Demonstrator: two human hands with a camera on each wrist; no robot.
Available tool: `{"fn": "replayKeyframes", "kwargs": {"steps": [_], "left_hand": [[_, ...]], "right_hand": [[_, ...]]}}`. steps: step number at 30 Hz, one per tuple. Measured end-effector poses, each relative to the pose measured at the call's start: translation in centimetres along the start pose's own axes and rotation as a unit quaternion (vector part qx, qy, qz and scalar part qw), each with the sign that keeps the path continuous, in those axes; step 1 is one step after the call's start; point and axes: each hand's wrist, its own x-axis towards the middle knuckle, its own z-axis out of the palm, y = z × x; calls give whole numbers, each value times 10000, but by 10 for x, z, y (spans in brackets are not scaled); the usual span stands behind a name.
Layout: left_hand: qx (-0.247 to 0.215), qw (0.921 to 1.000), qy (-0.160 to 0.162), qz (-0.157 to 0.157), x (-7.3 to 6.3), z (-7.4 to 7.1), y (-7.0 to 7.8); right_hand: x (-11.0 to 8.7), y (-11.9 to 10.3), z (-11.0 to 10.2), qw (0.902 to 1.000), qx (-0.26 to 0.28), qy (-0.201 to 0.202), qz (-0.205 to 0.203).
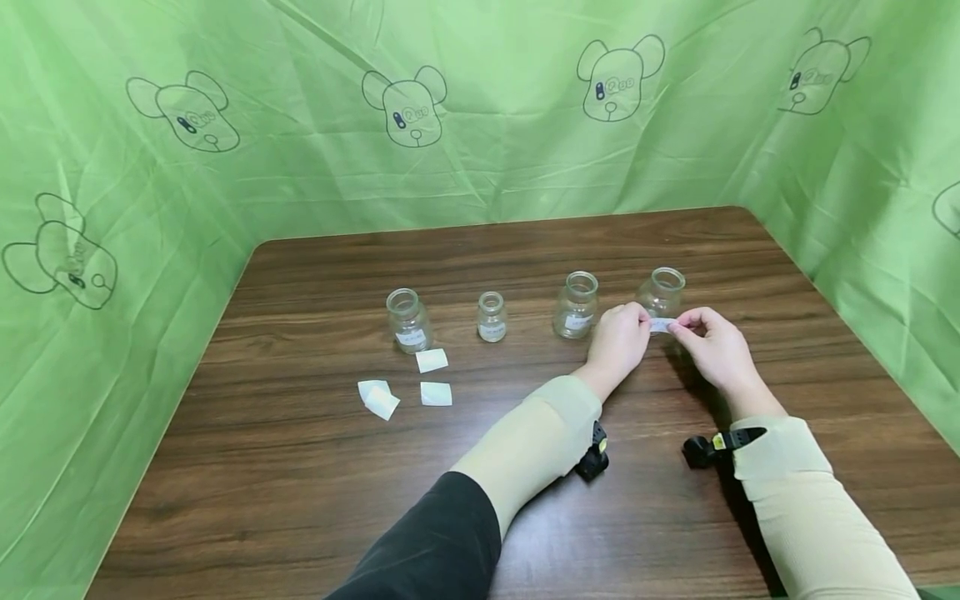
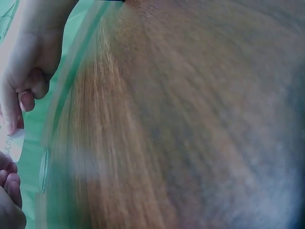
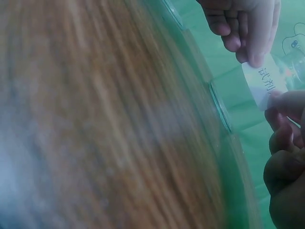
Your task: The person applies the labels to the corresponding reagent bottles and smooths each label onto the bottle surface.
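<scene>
My left hand (image 1: 621, 340) and my right hand (image 1: 716, 350) pinch opposite ends of a small white paper label (image 1: 662, 325) between thumbs and fingers. Handwritten characters show on the label (image 3: 265, 82) in the right wrist view. It is held stretched just in front of a clear glass jar (image 1: 664, 292), whose lower part is hidden behind the label and fingers. Close to the left of my left hand stands another glass jar (image 1: 580, 298) with a white label on its front.
Further left stand a small labelled glass jar (image 1: 492, 315) and a larger labelled one (image 1: 408, 318). Several white paper pieces (image 1: 437, 394) lie on the brown wooden table (image 1: 300, 483) in front of them. A green curtain (image 1: 495, 158) surrounds the table's back and sides.
</scene>
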Motion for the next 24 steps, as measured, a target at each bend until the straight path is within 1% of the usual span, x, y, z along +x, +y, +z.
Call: {"fn": "replayKeyframes", "kwargs": {"steps": [2, 5, 9, 14, 17, 20, 24], "left_hand": [[-38, 10000, -4, -24, 1, 1, 0], [-1, 10000, 23, 30, 2, 1, 0], [179, 9998, 70, 102, 5, 1, -2], [209, 9998, 36, -25, 6, 2, -1], [160, 9997, 91, -131, 6, 2, -1], [128, 9997, 148, -165, 6, 2, 0], [191, 9996, 135, -139, 5, 4, 0]], "right_hand": [[0, 0, 0, 10000, -9, -2, 32], [0, -1, 0, 10000, 21, -17, 54], [1, -2, 1, 9999, 61, -38, 75], [4, -3, 3, 9999, 11, -31, 161], [5, -3, 3, 9998, -17, -36, 177], [5, -3, 3, 9998, -25, -32, 188], [4, -1, 3, 9998, -45, -33, 201]]}}
